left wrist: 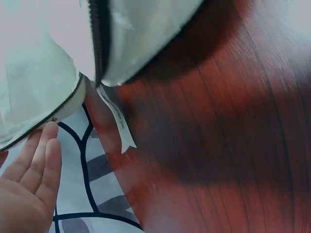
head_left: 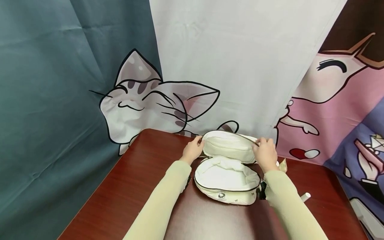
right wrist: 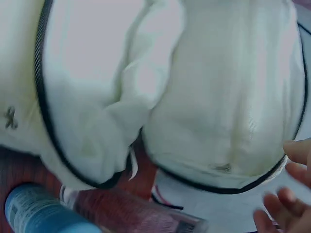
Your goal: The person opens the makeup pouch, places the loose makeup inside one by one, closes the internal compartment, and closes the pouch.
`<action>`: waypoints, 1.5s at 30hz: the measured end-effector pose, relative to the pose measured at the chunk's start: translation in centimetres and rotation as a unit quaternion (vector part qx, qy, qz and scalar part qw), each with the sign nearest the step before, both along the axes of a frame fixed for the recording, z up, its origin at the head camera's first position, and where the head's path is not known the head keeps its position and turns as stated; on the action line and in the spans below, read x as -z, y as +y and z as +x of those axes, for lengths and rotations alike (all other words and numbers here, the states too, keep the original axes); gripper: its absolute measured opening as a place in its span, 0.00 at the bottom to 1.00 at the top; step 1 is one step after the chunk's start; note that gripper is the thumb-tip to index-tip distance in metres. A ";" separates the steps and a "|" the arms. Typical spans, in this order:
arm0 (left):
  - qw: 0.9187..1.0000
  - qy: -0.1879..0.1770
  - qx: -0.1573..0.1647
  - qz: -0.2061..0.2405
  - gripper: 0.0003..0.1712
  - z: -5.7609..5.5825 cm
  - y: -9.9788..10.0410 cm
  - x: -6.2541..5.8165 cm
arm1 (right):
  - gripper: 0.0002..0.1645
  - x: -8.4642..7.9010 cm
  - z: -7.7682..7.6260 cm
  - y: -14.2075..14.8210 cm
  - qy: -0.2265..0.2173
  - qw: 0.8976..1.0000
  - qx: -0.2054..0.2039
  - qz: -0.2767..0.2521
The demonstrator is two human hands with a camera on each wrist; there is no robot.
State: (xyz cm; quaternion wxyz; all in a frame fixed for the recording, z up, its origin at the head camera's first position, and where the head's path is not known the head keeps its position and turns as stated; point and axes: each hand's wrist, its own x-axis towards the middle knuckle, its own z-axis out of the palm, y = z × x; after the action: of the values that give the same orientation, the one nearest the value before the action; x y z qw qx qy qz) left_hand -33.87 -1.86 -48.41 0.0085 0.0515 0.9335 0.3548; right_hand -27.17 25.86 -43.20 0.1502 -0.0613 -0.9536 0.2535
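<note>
Bag [head_left: 229,163] cropped, both wrist views, L hand [head_left: 192,151], R hand [head_left: 266,155] cut off, each in own, tag [left wrist: 115,119] print illegible to me, white rod [head_left: 305,197] part. behind R sleeve [head_left: 292,201]

Arms [head_left: 162,200] stretched forward, left hand [head_left: 192,150] straight-fingered, right hand [head_left: 266,154] pinching

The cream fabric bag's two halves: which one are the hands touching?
The raised, rounded cream fabric back half: the left hand and right hand hold its edges. Neither touches the cream lower front half.
</note>
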 end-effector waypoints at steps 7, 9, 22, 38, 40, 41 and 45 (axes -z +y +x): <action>0.994 -0.059 0.038 0.083 0.28 -0.2 0.7 -0.1 | 0.17 0.7 0.4 0.5 -0.047 0.999 0.011 0.000; 0.990 -0.079 0.049 0.108 0.30 -0.3 0.6 -0.1 | 0.17 0.6 0.5 0.5 -0.056 0.998 0.004 -0.005; 0.973 -0.141 0.086 0.161 0.42 -0.2 0.2 0.4 | 0.15 -2.1 2.3 1.5 -0.055 0.998 -0.011 -0.039; 0.982 -0.113 0.072 0.130 0.26 -0.4 -2.1 1.2 | 0.15 -3.3 7.4 10.2 -0.089 0.996 -0.018 0.012; 0.984 -0.108 0.068 0.121 0.22 -0.3 -2.4 1.3 | 0.17 -2.5 8.2 11.8 -0.109 0.994 -0.012 0.018; 0.985 -0.106 0.068 0.119 0.20 -0.3 -2.5 1.4 | 0.18 -2.0 8.5 12.6 -0.124 0.992 -0.009 0.019; 0.988 -0.094 0.065 0.105 0.16 0.0 -3.0 1.6 | 0.28 0.0 9.7 15.0 -0.192 0.981 -0.007 0.014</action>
State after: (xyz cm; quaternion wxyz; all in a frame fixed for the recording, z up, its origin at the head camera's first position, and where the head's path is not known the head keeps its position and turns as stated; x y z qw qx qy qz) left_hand -33.90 -4.82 -49.98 0.1140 0.0786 0.8809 0.4526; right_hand -17.44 40.83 -43.22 -0.0365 -0.1002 -0.9686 0.2245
